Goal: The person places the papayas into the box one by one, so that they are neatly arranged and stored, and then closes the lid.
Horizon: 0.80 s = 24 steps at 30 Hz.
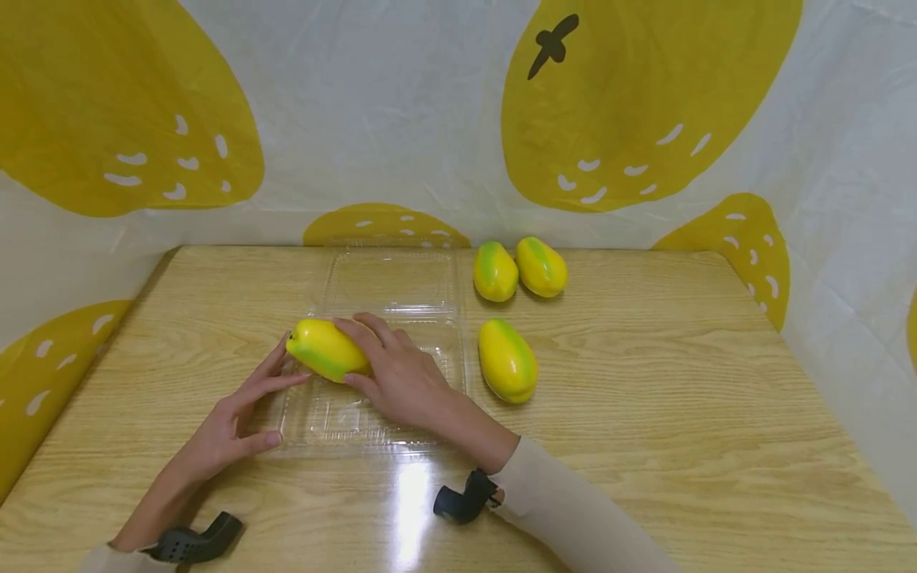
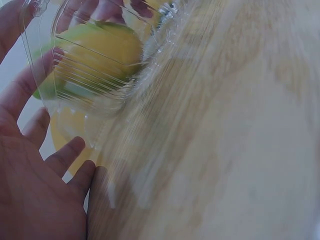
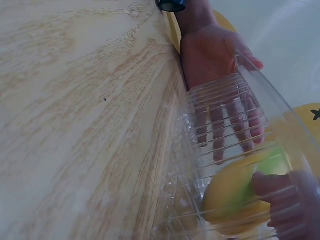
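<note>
A yellow papaya with a green stripe (image 1: 318,342) lies inside the clear plastic clamshell box (image 1: 337,436), in its near half. My right hand (image 1: 407,380) holds the fruit's right end from above, thumb on the near side. At the box's left wall is my left hand (image 1: 232,426), its fingers spread and extended, fingertips by the stem end. Through the ribbed clear wall, the left wrist view shows the papaya (image 2: 102,55) with right-hand fingers behind it. In the right wrist view, the right thumb (image 3: 272,186) presses on the papaya (image 3: 232,187).
Three more papayas lie on the wooden table (image 1: 680,414) right of the box: one nearer (image 1: 507,362), two farther back (image 1: 495,272) (image 1: 542,267). The box's lid (image 1: 390,278) is folded open toward the back. A fruit-patterned cloth (image 1: 387,119) hangs behind the table.
</note>
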Tool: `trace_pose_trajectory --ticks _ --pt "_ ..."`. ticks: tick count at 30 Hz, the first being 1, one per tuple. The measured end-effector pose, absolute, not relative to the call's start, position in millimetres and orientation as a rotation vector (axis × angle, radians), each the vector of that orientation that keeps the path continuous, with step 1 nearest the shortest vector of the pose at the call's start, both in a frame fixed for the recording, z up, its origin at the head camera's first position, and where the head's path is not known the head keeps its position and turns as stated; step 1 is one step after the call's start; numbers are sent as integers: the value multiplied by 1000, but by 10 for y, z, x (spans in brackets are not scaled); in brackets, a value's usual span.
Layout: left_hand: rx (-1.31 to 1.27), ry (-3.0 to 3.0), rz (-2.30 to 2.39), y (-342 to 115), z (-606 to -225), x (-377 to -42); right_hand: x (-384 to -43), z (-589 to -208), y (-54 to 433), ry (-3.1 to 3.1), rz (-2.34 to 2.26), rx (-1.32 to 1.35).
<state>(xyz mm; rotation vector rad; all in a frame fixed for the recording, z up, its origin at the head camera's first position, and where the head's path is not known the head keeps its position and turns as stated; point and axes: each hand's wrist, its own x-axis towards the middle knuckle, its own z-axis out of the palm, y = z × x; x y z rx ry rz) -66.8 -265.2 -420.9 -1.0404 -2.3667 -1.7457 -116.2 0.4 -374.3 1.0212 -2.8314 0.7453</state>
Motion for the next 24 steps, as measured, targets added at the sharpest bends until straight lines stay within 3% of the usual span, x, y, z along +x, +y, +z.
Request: trace_pose_trajectory --ticks 24 --pt "-1029 -2383 -1719 -2647 -4225 -659 -1169 -3530 285 -2795 889 1008"
